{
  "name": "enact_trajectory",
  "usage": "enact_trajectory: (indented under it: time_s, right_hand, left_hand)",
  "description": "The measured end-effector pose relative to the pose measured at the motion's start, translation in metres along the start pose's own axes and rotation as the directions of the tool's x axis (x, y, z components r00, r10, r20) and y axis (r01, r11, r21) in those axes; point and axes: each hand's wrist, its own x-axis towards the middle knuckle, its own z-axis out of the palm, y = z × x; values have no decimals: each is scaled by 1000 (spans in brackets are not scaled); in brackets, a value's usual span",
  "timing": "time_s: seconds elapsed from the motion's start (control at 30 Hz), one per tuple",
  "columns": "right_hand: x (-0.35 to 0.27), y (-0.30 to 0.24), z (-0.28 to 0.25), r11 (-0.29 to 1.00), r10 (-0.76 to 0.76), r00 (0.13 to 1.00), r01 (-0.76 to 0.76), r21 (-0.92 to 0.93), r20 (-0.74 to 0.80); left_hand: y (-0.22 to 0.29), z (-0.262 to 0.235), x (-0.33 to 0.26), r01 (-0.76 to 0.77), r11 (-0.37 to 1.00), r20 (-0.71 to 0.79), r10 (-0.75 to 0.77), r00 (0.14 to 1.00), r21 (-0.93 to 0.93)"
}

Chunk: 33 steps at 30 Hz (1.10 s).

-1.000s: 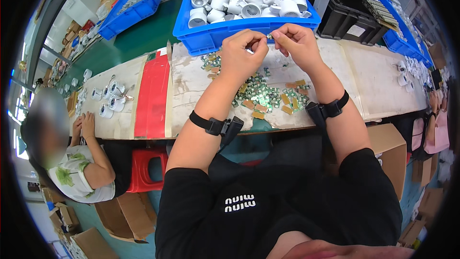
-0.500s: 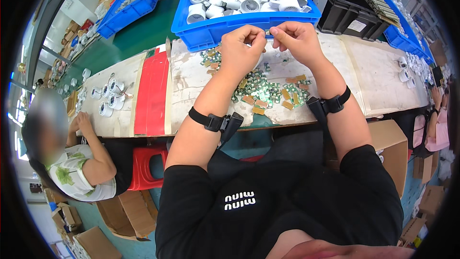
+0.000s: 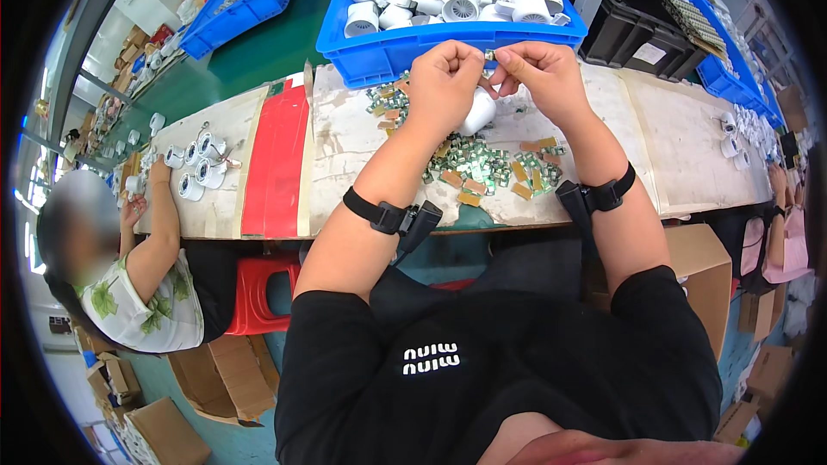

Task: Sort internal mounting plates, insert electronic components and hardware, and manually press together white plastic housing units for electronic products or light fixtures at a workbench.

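Observation:
My left hand (image 3: pixel 444 82) and my right hand (image 3: pixel 541 76) meet above the workbench, their fingertips pinching a small green circuit piece (image 3: pixel 489 55) between them. A white round plastic housing (image 3: pixel 476 112) is tucked under my left palm, held against it. Below the hands lies a scatter of small green boards and tan pieces (image 3: pixel 487 165) on the white bench top (image 3: pixel 345 146). Both wrists wear black straps.
A blue bin (image 3: pixel 405 43) of white fan housings stands just beyond my hands. Black crates (image 3: pixel 629 13) and more blue bins (image 3: pixel 245 9) sit behind. A person at the left (image 3: pixel 129 267) works with white housings (image 3: pixel 194 168). A red strip (image 3: pixel 276 159) crosses the bench; cardboard boxes sit below.
Both hands stay together at the same spot, fingers working the small piece; the view has shifted slightly.

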Motion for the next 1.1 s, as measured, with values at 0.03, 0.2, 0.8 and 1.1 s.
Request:
enact_trajectory:
  time_s: [0.03,0.2,0.8,1.1]
  right_hand:
    - [0,0,0,999,0,1000,0,36,4]
    - [0,-3,-2,999,17,1000,-18,-28,-15]
    - [-8,-7,4,980,-123,991,113,-166,-52]
    - [-3,-7,-5,967,-11,1000,6,-255,-18]
  left_hand:
    - [0,1,0,82,991,-27,-85,996,-108]
    - [2,-2,1,-82,989,34,78,996,124]
    - [5,-13,5,-458,790,150,437,887,409]
    - [8,-20,7,-390,851,289,297,910,352]
